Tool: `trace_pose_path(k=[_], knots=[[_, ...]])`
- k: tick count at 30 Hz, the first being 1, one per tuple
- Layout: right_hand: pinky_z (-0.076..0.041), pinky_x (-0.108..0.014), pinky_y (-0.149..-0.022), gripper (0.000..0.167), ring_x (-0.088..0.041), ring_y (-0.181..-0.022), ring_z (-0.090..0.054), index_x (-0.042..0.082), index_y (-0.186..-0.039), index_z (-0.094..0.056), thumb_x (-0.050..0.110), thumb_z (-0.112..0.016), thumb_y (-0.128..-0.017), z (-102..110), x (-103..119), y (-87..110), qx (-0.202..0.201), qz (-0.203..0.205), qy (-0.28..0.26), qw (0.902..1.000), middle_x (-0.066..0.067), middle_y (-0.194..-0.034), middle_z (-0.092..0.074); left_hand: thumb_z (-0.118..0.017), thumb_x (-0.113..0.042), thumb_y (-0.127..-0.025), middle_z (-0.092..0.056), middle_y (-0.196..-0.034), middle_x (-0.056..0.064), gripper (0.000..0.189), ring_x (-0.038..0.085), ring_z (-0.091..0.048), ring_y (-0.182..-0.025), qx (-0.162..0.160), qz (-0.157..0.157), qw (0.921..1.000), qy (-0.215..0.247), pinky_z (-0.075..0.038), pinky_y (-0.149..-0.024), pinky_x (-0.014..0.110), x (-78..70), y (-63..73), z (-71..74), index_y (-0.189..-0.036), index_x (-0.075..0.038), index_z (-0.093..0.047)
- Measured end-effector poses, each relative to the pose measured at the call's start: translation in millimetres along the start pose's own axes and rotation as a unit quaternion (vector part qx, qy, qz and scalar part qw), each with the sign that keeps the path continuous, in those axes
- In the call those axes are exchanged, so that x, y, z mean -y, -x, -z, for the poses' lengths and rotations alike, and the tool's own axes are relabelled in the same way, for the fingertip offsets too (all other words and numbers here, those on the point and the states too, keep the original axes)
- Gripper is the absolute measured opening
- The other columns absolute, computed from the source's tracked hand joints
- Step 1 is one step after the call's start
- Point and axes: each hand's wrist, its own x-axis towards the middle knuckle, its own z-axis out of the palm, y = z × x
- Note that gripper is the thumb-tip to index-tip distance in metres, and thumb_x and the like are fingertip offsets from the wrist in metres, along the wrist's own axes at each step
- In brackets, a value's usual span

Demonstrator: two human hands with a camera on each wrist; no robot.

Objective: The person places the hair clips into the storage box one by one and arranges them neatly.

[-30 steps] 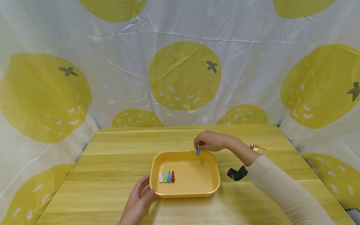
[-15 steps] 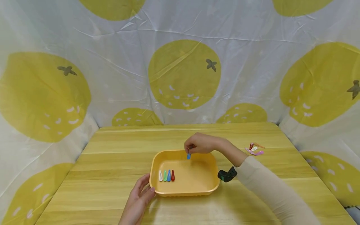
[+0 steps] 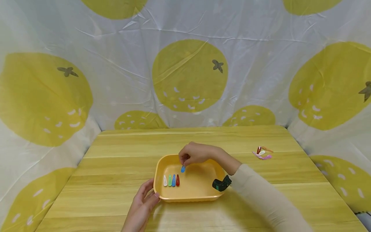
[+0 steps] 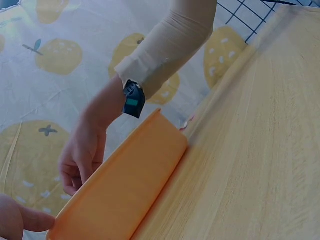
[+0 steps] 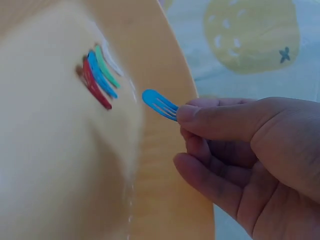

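My right hand [image 3: 195, 154] pinches a blue snap hair clip [image 5: 160, 105] by one end, between thumb and forefinger. The clip hangs over the inside of a yellow plastic tray [image 3: 200, 198], near its far wall. On the tray's floor at the left, a white hair clip [image 3: 165, 180], a green one [image 3: 170, 180], a blue one [image 3: 174, 180] and a red one [image 3: 177, 180] lie side by side in a row. My left hand [image 3: 142, 204] grips the tray's left front corner, thumb at the rim; its other fingers are partly hidden behind the wall.
A small pile of hair clips [image 3: 262, 153], red, white, pink and orange, lies on the wooden table [image 3: 116, 167] at the far right. A black wrist camera [image 3: 222, 183] on the right forearm hangs over the tray's right side. A lemon-patterned cloth [image 3: 249, 64] surrounds the table.
My right hand has moved left and nearer with the blue hair clip, from the tray's far right rim to above its inside. The left hand and the row of clips stay put.
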Motion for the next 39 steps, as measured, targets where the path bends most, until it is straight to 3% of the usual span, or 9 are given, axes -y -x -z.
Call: trace_pose_path(k=[8,22,39], knots=[[-0.047,-0.018,-0.064,0.012,-0.003,-0.068,-0.053,0.014,-0.085,-0.075,0.006,-0.076,-0.094,-15,1,-13.3,0.027,0.008,-0.026,0.9993,0.012,-0.077,-0.065,-0.053,0.003,-0.104,-0.028,-0.16,0.028,0.059,0.048,-0.031,-0.144,0.003,0.0,1.0,0.0,-0.052,-0.102,0.033,0.0,-0.4,0.0,-0.157,0.004,-0.027],[-0.043,-0.016,-0.063,0.013,-0.004,-0.067,-0.05,0.013,-0.084,-0.074,0.007,-0.075,-0.095,-32,-1,-21.4,0.101,-0.007,-0.012,0.9948,0.013,-0.074,-0.06,-0.052,0.005,-0.104,-0.027,-0.159,0.028,0.058,0.047,-0.032,-0.143,0.008,-0.007,0.9999,0.008,-0.052,-0.101,0.035,0.5,0.3,-0.3,-0.156,0.005,-0.027],[-0.041,-0.016,-0.064,0.017,-0.005,-0.068,-0.049,0.014,-0.083,-0.066,0.007,-0.079,-0.092,-38,1,-29.2,0.108,-0.027,0.021,0.9936,0.011,-0.073,-0.055,-0.052,0.007,-0.103,-0.029,-0.158,0.029,0.058,0.047,-0.034,-0.142,0.006,-0.012,0.9998,0.014,-0.053,-0.099,0.034,2.6,-1.0,-1.7,-0.155,0.006,-0.028]])
